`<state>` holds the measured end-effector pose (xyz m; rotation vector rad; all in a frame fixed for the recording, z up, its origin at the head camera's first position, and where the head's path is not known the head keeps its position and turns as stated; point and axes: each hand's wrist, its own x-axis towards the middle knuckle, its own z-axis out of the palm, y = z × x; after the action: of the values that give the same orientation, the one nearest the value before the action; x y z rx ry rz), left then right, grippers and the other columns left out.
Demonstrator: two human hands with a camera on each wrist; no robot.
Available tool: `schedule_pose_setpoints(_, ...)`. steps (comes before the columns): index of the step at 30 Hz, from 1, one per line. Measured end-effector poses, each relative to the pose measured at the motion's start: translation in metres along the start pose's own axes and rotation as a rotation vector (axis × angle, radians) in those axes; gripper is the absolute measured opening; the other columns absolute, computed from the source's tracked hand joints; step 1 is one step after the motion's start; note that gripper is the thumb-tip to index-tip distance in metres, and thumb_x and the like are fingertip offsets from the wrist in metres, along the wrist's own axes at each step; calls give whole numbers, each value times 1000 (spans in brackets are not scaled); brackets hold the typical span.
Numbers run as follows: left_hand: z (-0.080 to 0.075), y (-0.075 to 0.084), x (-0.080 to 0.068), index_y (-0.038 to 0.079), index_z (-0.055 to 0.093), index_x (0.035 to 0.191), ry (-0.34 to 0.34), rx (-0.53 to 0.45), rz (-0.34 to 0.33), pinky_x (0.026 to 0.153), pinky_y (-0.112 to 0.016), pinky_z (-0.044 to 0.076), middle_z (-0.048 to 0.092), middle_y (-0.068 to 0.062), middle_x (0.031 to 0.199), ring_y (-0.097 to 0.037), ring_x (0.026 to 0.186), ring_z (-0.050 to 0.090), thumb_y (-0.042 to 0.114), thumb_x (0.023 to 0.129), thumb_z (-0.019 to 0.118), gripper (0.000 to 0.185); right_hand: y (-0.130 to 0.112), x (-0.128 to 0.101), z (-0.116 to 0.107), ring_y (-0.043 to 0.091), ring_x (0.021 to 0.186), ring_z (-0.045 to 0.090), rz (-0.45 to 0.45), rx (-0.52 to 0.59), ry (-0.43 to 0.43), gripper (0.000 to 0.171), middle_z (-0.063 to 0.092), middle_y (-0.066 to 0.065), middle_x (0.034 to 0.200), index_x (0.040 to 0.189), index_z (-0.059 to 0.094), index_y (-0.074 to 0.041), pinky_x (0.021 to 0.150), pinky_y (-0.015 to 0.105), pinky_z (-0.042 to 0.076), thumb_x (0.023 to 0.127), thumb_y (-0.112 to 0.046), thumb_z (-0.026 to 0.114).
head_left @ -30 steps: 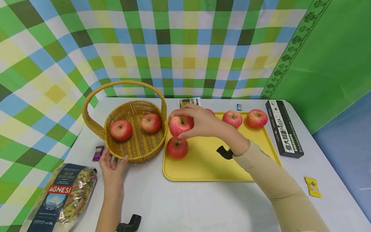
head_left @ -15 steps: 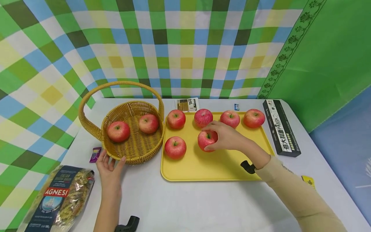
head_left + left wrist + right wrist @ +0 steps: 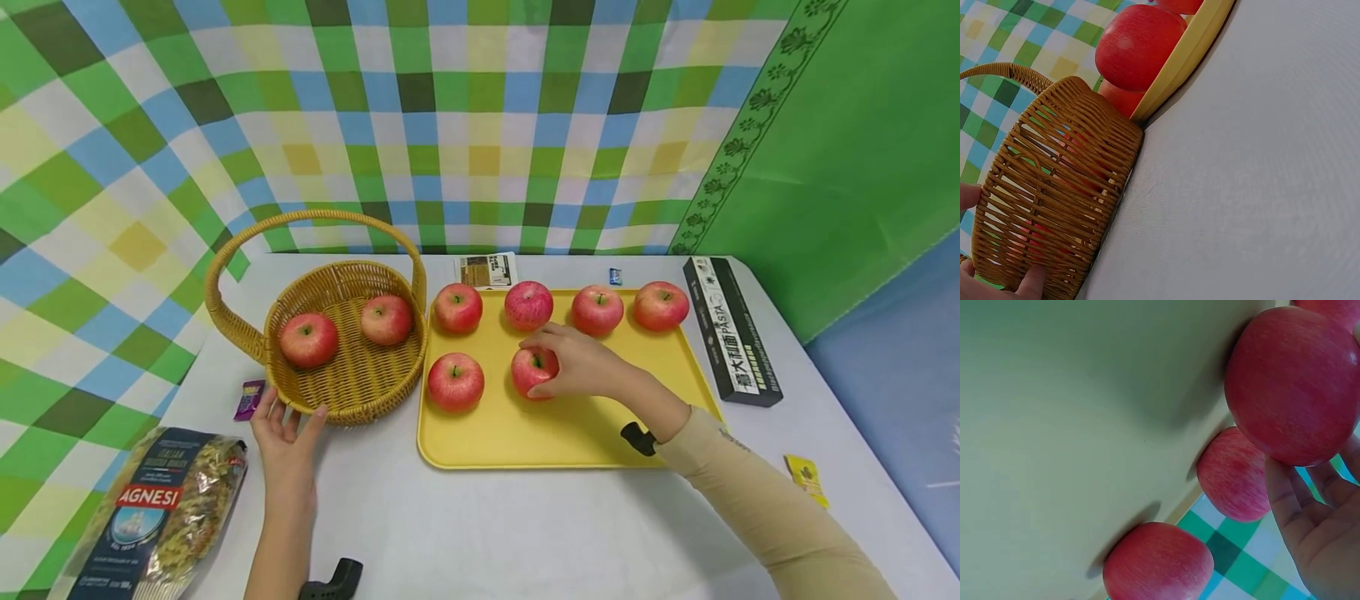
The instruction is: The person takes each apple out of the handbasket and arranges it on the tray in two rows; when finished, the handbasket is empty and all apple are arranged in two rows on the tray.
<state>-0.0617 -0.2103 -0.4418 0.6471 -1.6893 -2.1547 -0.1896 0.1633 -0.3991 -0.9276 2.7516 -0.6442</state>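
Observation:
My right hand (image 3: 551, 367) grips a red apple (image 3: 528, 375) that sits on the yellow tray (image 3: 570, 425), near its middle. In the right wrist view my fingers (image 3: 1291, 512) curl under this apple (image 3: 1291, 381). Several more apples lie on the tray, one at the front left (image 3: 455, 381) and a row along the back. My left hand (image 3: 288, 425) rests with straight fingers against the front rim of the wicker basket (image 3: 360, 404). Two apples (image 3: 308, 339) (image 3: 386, 319) lie in the basket. In the left wrist view a fingertip (image 3: 1030, 281) touches the basket wall (image 3: 1054, 206).
A bag of Agnesi pasta (image 3: 161, 508) lies at the front left. A black pasta box (image 3: 731, 329) lies right of the tray. Small packets sit about: purple (image 3: 250, 398), yellow (image 3: 808, 481), white (image 3: 487, 270). A checked cloth hangs behind.
My right hand carried the apple from the tray's back left corner to the tray's middle and lowered it onto the tray. The left hand stayed at the basket.

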Motion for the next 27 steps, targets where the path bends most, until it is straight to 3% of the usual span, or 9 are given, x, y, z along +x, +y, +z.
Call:
schedule_pose_setpoints(18,-2,0,0,25,19,145,-8,-1,6,106,-24,37,16,-6,157,-23,140,24,5,89,69,78,3,0,1,19,110,51,73,23,-47,70,53,3,126,129,58,-14,93,40,50,71,-43,84)
schedule_pose_setpoints(27,0,-1,1,25,19,146,0,4,-6,106,-24,37,17,-5,157,-23,139,24,6,88,69,79,-7,2,-15,24,116,50,58,27,-47,77,52,7,133,135,54,-10,94,43,50,73,-47,82)
